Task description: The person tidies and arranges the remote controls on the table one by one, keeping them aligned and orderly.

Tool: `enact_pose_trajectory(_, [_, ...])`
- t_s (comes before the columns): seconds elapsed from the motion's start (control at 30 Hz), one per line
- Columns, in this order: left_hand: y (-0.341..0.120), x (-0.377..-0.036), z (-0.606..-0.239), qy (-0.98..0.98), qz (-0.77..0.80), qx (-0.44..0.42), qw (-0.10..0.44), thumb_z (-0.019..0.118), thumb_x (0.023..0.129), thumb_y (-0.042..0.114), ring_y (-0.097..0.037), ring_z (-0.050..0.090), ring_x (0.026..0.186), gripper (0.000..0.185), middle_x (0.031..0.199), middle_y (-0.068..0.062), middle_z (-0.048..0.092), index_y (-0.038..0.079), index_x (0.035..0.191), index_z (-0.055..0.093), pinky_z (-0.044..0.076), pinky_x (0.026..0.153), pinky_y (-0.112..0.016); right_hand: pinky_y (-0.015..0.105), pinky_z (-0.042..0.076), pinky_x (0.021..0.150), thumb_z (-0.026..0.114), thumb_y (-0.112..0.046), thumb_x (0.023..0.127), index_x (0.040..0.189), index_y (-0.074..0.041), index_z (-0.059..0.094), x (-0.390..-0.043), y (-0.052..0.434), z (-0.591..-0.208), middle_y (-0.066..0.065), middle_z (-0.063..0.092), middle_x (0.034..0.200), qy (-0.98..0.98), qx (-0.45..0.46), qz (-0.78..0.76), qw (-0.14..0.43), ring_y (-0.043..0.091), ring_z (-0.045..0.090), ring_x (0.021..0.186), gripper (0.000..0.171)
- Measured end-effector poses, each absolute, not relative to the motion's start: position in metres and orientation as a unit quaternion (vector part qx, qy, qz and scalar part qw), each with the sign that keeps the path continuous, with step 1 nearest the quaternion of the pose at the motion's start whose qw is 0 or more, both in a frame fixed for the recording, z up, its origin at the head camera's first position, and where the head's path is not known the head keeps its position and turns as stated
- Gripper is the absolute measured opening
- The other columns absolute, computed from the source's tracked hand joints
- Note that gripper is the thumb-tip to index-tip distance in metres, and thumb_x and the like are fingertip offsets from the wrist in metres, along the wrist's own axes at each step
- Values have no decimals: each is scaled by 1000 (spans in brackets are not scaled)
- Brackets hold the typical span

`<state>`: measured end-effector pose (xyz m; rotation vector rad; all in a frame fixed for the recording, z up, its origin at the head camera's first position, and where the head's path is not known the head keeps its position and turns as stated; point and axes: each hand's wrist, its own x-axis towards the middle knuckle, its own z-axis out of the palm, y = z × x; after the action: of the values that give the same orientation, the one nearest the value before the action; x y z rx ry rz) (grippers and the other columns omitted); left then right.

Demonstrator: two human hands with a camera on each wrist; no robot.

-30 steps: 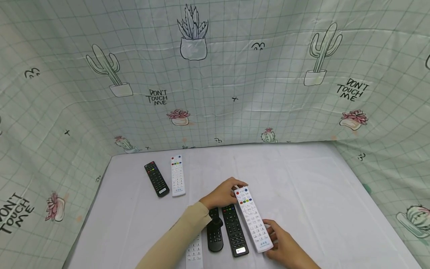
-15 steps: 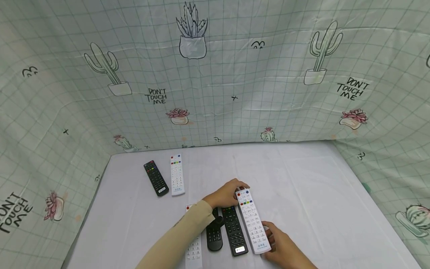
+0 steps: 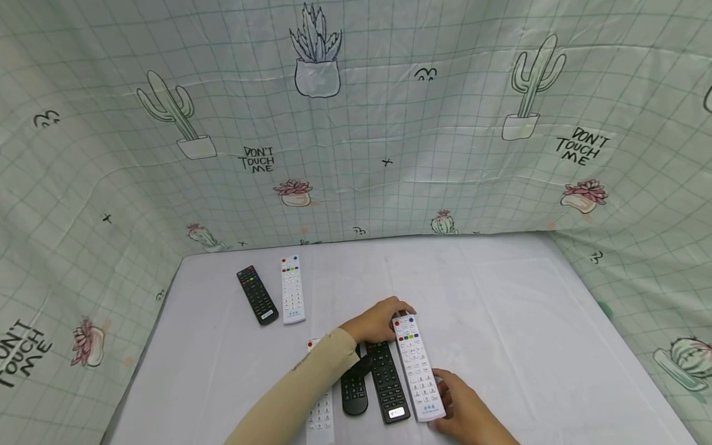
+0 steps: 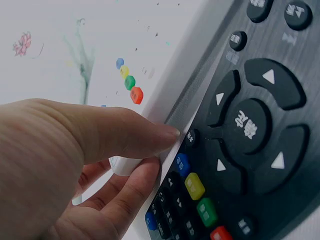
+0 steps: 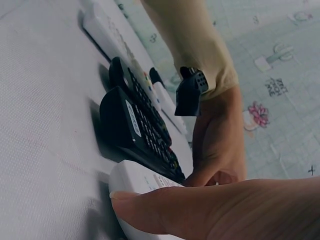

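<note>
Covering the desk [image 3: 500, 296] is a white cloth, backed by a cactus-print curtain [image 3: 389, 123]; on it lie several remotes, and both hands work one long white remote [image 3: 418, 368] at the near middle. It lies flat, touching or just beside a black remote [image 3: 387, 381] on its left, with a shorter black remote [image 3: 354, 389] and another white remote [image 3: 321, 414], half hidden under the beige sleeve [image 3: 295, 395], further left. A separate pair, one black remote at the back [image 3: 257, 294] and one white remote at the back [image 3: 292, 288], sits well apart near the far left corner. Left hand [image 3: 375, 320] has its grip on the top end of the long white remote, thumb and fingers pinching its edge in the left wrist view [image 4: 150, 137]. Right hand [image 3: 467, 411] holds the bottom end, thumb along its side [image 5: 150, 205]; fingers on the far side are hidden, so how firm that hold is I cannot tell. Risk, as a judgement: the remote is held only at its two ends, so uneven pull could twist it or let one end slip. It sits tight against the black remote, so any sideways push could nudge that one and shift the row. Left fingers near the buttons could press one by accident. The loose cloth could bunch if the remote is dragged.
</note>
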<state>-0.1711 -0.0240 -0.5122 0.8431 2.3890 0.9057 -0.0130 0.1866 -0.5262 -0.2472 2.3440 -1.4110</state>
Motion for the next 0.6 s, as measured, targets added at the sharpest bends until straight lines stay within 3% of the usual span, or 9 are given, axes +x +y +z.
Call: enact_pose_trajectory(0.6, [-18, -165, -509, 888, 284, 295, 212, 76, 88, -11, -11, 54, 110, 61, 128, -5, 62, 10, 144, 65, 48, 97, -21, 25, 56, 70, 85, 10, 74, 144, 24, 38, -12, 190, -523, 9, 57, 100, 847, -102, -481, 201, 14, 57, 83, 86])
